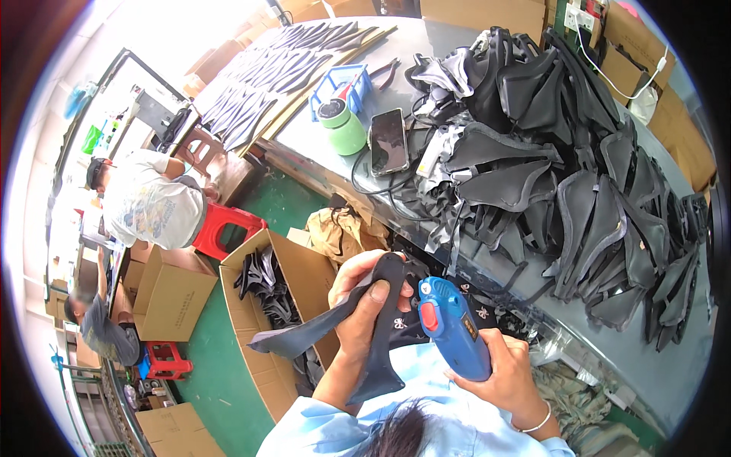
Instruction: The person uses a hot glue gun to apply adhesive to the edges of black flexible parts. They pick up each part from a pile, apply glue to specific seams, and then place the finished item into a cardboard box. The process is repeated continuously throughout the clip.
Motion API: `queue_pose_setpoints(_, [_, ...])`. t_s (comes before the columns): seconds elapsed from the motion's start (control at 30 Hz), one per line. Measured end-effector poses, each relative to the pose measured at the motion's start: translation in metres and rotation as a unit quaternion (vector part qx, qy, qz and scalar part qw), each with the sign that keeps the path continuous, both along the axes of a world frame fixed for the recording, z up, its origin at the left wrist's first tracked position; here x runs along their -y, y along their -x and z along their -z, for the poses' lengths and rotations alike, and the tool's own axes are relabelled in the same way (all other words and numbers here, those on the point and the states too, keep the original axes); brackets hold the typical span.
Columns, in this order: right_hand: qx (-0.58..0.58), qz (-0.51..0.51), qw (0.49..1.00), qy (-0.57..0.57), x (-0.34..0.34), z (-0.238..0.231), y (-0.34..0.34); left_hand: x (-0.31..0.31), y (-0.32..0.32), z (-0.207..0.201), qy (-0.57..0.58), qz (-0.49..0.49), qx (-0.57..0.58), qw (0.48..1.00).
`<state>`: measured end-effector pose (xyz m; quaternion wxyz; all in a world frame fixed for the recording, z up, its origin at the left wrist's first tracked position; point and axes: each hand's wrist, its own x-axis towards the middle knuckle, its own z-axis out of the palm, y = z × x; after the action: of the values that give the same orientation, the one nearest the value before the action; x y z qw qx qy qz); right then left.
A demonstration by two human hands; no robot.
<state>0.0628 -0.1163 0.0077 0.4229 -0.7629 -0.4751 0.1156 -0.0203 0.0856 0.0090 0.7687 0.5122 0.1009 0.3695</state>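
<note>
Held up in front of my chest is a dark, bent strip-like piece of moulded padding [303, 333], with two long arms hanging down. My left hand [359, 320] pinches it near the bend, fingers closed around it. My right hand [512, 375] wraps round the lower body of a blue handheld power tool [461, 343] with a red button. The tool's head points up and away, just right of the padding; I cannot make out its working tip. Right of my hands, a large heap of similar black moulded pieces [506, 171] covers much of the grey table [647, 373].
A green bottle [344, 131], a phone [389, 142] and a blue basket [358, 76] stand on the table. Flat dark pieces [282, 68] lie in rows beyond. An open carton [247, 335] with pieces stands left of me. Two people sit farther left by red stools [227, 227].
</note>
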Motion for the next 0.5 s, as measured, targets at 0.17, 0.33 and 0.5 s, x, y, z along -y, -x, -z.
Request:
queue_pose_setpoints(0.17, [0.025, -0.005, 1.000, -0.011, 0.001, 0.000, -0.002, 0.002, 0.002, -0.003, -0.026, -0.006, -0.024, 0.999])
queue_pose_setpoints(0.33, [0.027, -0.004, 1.000, 0.006, 0.003, 0.000, -0.004, -0.001, 0.004, -0.012, -0.031, 0.031, -0.073, 0.996])
queue_pose_setpoints(0.5, [0.003, -0.015, 1.000, -0.009, 0.004, 0.000, -0.004, -0.007, 0.010, -0.022, -0.021, 0.092, -0.143, 0.985])
